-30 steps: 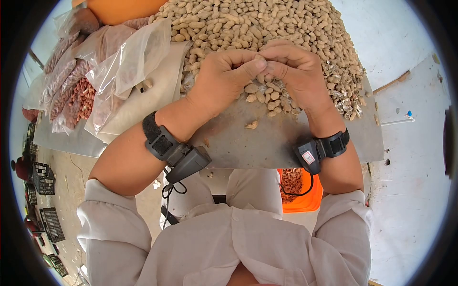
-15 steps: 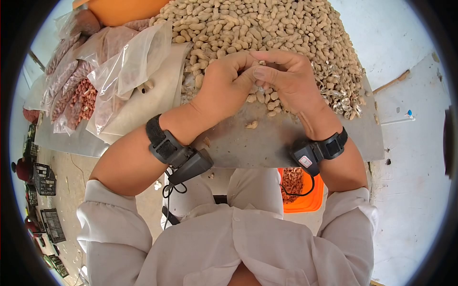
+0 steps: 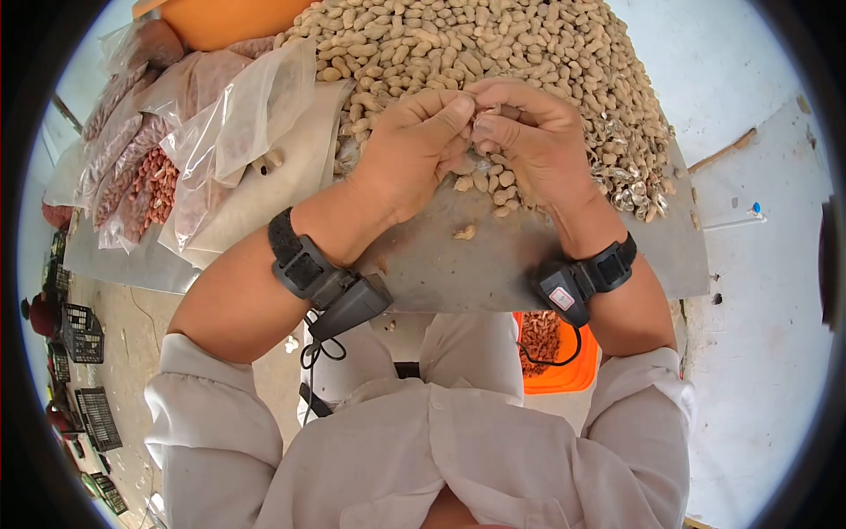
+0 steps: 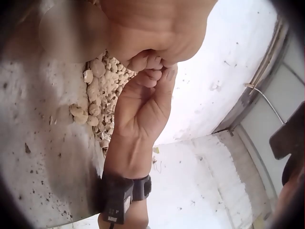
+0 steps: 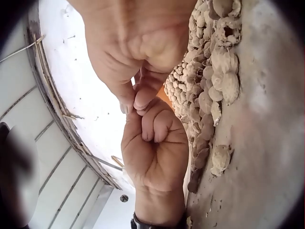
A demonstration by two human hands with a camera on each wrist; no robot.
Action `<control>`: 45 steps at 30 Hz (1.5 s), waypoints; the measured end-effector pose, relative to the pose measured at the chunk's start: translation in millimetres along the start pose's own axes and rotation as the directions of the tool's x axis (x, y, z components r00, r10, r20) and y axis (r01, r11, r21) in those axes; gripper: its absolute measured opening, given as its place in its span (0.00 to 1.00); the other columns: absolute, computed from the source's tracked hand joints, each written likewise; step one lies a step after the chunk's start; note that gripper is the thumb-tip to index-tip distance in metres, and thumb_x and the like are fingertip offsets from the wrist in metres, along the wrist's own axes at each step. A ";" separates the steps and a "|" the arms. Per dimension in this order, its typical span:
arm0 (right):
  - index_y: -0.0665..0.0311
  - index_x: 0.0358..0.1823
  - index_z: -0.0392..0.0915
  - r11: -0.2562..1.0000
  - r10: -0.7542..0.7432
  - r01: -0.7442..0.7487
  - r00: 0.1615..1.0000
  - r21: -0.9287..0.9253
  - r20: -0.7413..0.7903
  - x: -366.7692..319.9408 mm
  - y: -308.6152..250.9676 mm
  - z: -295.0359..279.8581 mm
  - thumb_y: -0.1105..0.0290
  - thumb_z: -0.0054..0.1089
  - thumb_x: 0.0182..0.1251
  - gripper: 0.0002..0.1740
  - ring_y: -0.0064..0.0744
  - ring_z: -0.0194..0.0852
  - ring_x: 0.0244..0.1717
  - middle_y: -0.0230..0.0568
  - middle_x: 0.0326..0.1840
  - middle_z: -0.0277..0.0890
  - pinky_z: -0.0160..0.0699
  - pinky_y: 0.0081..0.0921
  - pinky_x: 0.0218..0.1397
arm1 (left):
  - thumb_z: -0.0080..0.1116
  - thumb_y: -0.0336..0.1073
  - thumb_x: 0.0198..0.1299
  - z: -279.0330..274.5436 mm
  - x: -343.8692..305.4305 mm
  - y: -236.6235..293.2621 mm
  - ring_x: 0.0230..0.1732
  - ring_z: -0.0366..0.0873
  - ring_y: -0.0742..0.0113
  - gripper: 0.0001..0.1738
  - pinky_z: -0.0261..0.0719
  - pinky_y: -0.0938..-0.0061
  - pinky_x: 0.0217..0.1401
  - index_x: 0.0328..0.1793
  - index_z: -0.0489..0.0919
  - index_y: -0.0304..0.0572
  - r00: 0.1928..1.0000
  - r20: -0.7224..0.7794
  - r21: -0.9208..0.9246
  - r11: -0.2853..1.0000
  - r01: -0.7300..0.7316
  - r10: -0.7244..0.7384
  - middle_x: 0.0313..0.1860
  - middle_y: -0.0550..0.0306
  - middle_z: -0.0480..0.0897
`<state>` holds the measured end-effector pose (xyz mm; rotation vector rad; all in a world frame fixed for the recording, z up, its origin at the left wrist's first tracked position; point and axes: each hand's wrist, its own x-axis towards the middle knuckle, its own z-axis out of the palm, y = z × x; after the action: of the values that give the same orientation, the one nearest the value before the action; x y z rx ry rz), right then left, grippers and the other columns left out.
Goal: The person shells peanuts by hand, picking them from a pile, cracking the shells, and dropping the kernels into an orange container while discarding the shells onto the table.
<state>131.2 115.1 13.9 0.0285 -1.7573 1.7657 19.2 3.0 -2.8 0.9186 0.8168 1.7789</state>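
Note:
Above the near edge of a large heap of unshelled peanuts (image 3: 493,53), my two hands meet fingertip to fingertip. My left hand (image 3: 401,150) and my right hand (image 3: 542,145) pinch a peanut (image 3: 481,113) between thumbs and index fingers, and the fingers hide most of it. In the left wrist view, the right hand (image 4: 143,107) comes up to meet the left with its fingers bent inward. The right wrist view has the left hand (image 5: 157,143) with curled fingers, touching the right fingertips. Below the hands lie several loose peanuts (image 3: 493,181).
Cracked empty shells (image 3: 630,185) lie at the heap's right side. Clear bags of red kernels (image 3: 154,185) cover the table's left, before an orange basin (image 3: 229,22). The metal tabletop (image 3: 458,273) ends near my lap; an orange tub (image 3: 564,375) of reddish bits stands below.
My fingertips have shifted slightly around the peanut. The left thumb has moved up and left from the right thumb, and a small gap shows between the hands. The heap looks the same.

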 end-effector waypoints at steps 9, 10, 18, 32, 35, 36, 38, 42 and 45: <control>0.66 0.42 0.79 0.767 -0.283 0.308 0.950 -0.562 0.134 3.0 -2.1 -4.1 0.81 0.59 0.53 0.13 0.23 0.73 0.36 0.34 0.40 0.74 0.73 0.18 0.37 | 0.42 0.35 0.67 -3.7 5.3 -0.1 0.22 0.57 0.80 0.10 0.56 0.86 0.21 0.38 0.70 0.37 0.983 -0.046 -0.313 0.937 0.155 -0.177 0.27 0.64 0.67; 0.65 0.42 0.79 0.676 -0.323 0.377 0.924 -0.633 0.205 3.9 -3.8 -3.0 0.81 0.59 0.52 0.14 0.25 0.74 0.36 0.35 0.40 0.74 0.73 0.19 0.38 | 0.42 0.35 0.67 -5.2 5.3 -0.8 0.22 0.57 0.80 0.09 0.57 0.86 0.22 0.36 0.69 0.38 0.976 -0.040 -0.370 0.911 0.183 -0.213 0.28 0.63 0.67; 0.63 0.42 0.80 0.519 -0.354 0.470 0.878 -0.714 0.321 3.6 -8.0 -1.2 0.79 0.58 0.52 0.14 0.32 0.74 0.37 0.38 0.39 0.75 0.74 0.22 0.39 | 0.43 0.36 0.65 -12.4 7.4 -3.5 0.22 0.56 0.79 0.09 0.57 0.85 0.21 0.36 0.69 0.38 0.949 0.009 -0.449 0.846 0.287 -0.316 0.26 0.63 0.65; 0.62 0.33 0.80 0.005 -0.678 0.186 0.722 -0.983 0.133 11.2 -48.8 -71.6 0.72 0.60 0.44 0.11 0.37 0.75 0.31 0.43 0.30 0.76 0.72 0.29 0.34 | 0.41 0.37 0.67 -7.4 5.3 6.5 0.16 0.51 0.80 0.17 0.52 0.86 0.16 0.52 0.73 0.31 0.949 -0.164 -0.290 0.932 0.216 -0.271 0.24 0.65 0.71; 0.64 0.28 0.79 0.340 0.201 -0.104 0.979 -0.935 -0.036 -1.5 -51.6 -56.1 0.71 0.61 0.43 0.09 0.41 0.74 0.28 0.43 0.26 0.76 0.71 0.31 0.33 | 0.42 0.38 0.67 -7.6 4.8 6.2 0.16 0.51 0.81 0.17 0.51 0.86 0.16 0.52 0.74 0.31 0.951 -0.176 -0.267 0.942 0.202 -0.254 0.23 0.65 0.71; 0.65 0.27 0.79 0.337 0.213 -0.059 0.977 -0.940 0.015 -1.2 -48.0 -54.5 0.70 0.61 0.43 0.08 0.41 0.74 0.27 0.43 0.24 0.76 0.71 0.32 0.32 | 0.42 0.38 0.67 -8.7 5.4 6.4 0.16 0.51 0.81 0.17 0.51 0.86 0.16 0.52 0.74 0.31 0.954 -0.177 -0.256 0.947 0.193 -0.243 0.23 0.65 0.71; 0.66 0.25 0.79 0.333 0.238 0.032 0.964 -0.943 0.117 -1.4 -38.4 -52.7 0.69 0.61 0.43 0.08 0.41 0.74 0.26 0.43 0.22 0.75 0.70 0.32 0.30 | 0.42 0.39 0.67 -9.2 5.3 6.0 0.16 0.51 0.81 0.17 0.51 0.86 0.16 0.52 0.74 0.32 0.955 -0.177 -0.246 0.950 0.192 -0.239 0.23 0.65 0.71; 0.68 0.23 0.78 0.271 0.334 0.093 0.924 -0.958 0.184 0.9 -25.8 -40.0 0.69 0.59 0.45 0.08 0.42 0.73 0.24 0.45 0.21 0.74 0.70 0.33 0.29 | 0.42 0.39 0.67 -6.9 4.5 6.9 0.15 0.51 0.81 0.17 0.51 0.86 0.16 0.52 0.73 0.32 0.953 -0.175 -0.228 0.952 0.206 -0.248 0.23 0.66 0.71; 0.69 0.25 0.78 0.147 0.368 0.179 0.903 -0.973 0.222 4.6 -16.1 -38.8 0.70 0.59 0.47 0.08 0.39 0.72 0.24 0.46 0.21 0.73 0.69 0.31 0.29 | 0.44 0.38 0.66 -5.2 4.4 6.8 0.15 0.50 0.81 0.16 0.51 0.86 0.16 0.52 0.74 0.33 0.954 -0.181 -0.190 0.960 0.203 -0.238 0.23 0.66 0.71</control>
<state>150.7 150.6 26.1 -0.3089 -3.0075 0.2209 10.6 4.2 1.4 0.5186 0.8461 1.7302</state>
